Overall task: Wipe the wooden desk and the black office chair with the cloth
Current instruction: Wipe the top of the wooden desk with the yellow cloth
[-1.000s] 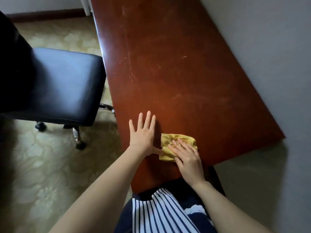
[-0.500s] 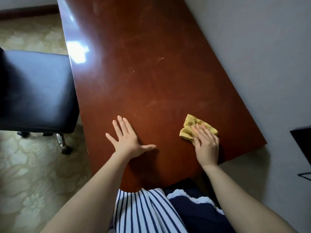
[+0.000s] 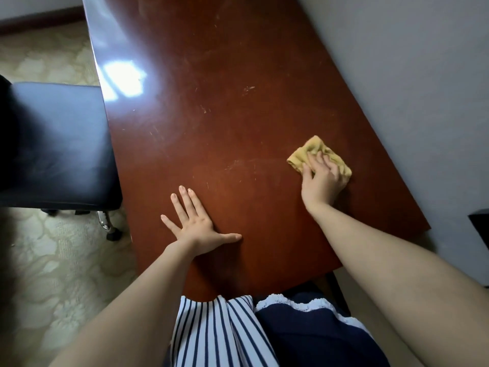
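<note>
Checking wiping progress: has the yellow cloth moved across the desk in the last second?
Yes. The yellow cloth under the right hand has slid right, away from the left hand, toward the desk edge by the wall.

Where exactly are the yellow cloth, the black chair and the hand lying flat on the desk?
yellow cloth [image 3: 304, 154]: head view, its bare upper-left part.
black chair [image 3: 58, 144]: head view, middle of the seat cushion.
left hand [image 3: 194, 225]: head view, back of the hand.

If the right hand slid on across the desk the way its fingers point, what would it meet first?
Nothing, apparently: beyond the right hand and its cloth lies bare desk; depth makes the wall uncertain.
</note>
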`<action>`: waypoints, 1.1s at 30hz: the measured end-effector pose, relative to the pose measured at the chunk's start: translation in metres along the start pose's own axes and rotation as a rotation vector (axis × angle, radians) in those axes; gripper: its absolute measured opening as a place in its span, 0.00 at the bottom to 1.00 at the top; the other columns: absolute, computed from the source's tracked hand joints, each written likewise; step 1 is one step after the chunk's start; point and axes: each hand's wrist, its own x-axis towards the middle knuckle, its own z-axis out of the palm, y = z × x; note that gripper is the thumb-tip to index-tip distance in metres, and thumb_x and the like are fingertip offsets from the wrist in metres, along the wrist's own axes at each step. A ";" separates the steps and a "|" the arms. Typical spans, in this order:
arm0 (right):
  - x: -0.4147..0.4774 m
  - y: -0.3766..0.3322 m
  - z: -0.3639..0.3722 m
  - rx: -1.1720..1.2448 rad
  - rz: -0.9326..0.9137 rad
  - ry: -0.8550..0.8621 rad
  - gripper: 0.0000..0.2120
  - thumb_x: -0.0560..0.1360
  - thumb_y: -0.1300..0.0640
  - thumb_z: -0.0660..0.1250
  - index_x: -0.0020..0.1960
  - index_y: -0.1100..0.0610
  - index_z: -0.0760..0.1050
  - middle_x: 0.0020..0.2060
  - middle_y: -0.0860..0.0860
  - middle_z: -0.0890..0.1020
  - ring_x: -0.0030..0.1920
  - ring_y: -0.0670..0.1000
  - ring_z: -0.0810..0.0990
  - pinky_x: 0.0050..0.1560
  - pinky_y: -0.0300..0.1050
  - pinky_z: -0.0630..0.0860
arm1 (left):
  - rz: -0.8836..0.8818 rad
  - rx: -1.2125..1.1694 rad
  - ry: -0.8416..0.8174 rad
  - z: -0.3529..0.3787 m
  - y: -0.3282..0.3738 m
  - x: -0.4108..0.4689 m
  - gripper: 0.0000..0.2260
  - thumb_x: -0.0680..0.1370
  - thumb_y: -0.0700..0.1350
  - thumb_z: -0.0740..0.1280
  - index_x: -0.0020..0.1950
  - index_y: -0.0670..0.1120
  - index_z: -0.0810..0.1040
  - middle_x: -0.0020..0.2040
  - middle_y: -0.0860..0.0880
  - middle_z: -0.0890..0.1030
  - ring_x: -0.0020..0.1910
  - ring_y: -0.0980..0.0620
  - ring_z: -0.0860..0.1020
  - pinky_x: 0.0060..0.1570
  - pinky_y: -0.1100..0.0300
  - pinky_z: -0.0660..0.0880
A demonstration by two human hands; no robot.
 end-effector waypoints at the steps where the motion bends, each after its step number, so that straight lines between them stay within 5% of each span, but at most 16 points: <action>1: -0.007 -0.006 0.005 -0.002 -0.089 -0.041 0.15 0.76 0.53 0.67 0.63 0.50 0.77 0.65 0.48 0.76 0.67 0.49 0.69 0.65 0.46 0.54 | -0.001 0.002 -0.001 0.000 0.000 0.000 0.69 0.49 0.82 0.61 0.55 0.45 0.11 0.57 0.49 0.11 0.56 0.47 0.12 0.63 0.33 0.30; 6: -0.046 -0.022 0.014 0.027 -0.427 -0.176 0.20 0.70 0.48 0.73 0.60 0.52 0.80 0.62 0.52 0.79 0.64 0.54 0.74 0.65 0.51 0.59 | -0.002 -0.002 -0.009 -0.002 0.003 -0.004 0.70 0.47 0.81 0.63 0.55 0.46 0.11 0.58 0.50 0.11 0.56 0.48 0.12 0.63 0.33 0.29; 11: -0.073 -0.014 0.004 0.091 -0.589 -0.221 0.18 0.66 0.58 0.77 0.55 0.55 0.82 0.55 0.53 0.82 0.58 0.55 0.79 0.61 0.58 0.69 | -0.013 0.001 0.000 -0.003 0.004 -0.005 0.70 0.47 0.80 0.64 0.54 0.47 0.11 0.57 0.51 0.10 0.55 0.49 0.12 0.63 0.34 0.30; 16: -0.071 0.023 -0.023 0.056 -0.730 -0.241 0.17 0.66 0.61 0.77 0.55 0.56 0.82 0.55 0.53 0.83 0.58 0.53 0.80 0.62 0.56 0.69 | -0.048 0.014 -0.015 -0.004 0.003 -0.002 0.75 0.41 0.82 0.59 0.65 0.43 0.17 0.56 0.50 0.10 0.55 0.47 0.13 0.64 0.33 0.31; 24: -0.053 0.081 -0.063 -0.032 -0.322 -0.113 0.18 0.69 0.60 0.75 0.58 0.57 0.81 0.56 0.53 0.82 0.61 0.54 0.78 0.59 0.54 0.70 | -0.015 0.015 -0.013 -0.001 0.002 -0.001 0.73 0.37 0.82 0.54 0.59 0.45 0.13 0.59 0.51 0.12 0.57 0.48 0.13 0.64 0.33 0.31; 27: -0.030 0.093 -0.078 -0.088 -0.197 -0.113 0.17 0.71 0.58 0.74 0.59 0.57 0.80 0.57 0.53 0.81 0.62 0.54 0.76 0.60 0.52 0.70 | -0.020 0.024 -0.010 0.001 0.003 0.001 0.75 0.36 0.83 0.53 0.65 0.44 0.16 0.59 0.50 0.12 0.56 0.47 0.13 0.65 0.32 0.33; 33: 0.038 0.093 -0.084 -0.009 0.286 -0.024 0.19 0.74 0.50 0.71 0.62 0.56 0.78 0.60 0.56 0.79 0.60 0.56 0.76 0.61 0.46 0.70 | -0.009 0.016 -0.003 -0.001 0.006 -0.002 0.72 0.38 0.82 0.54 0.58 0.44 0.13 0.58 0.50 0.11 0.57 0.48 0.13 0.65 0.32 0.33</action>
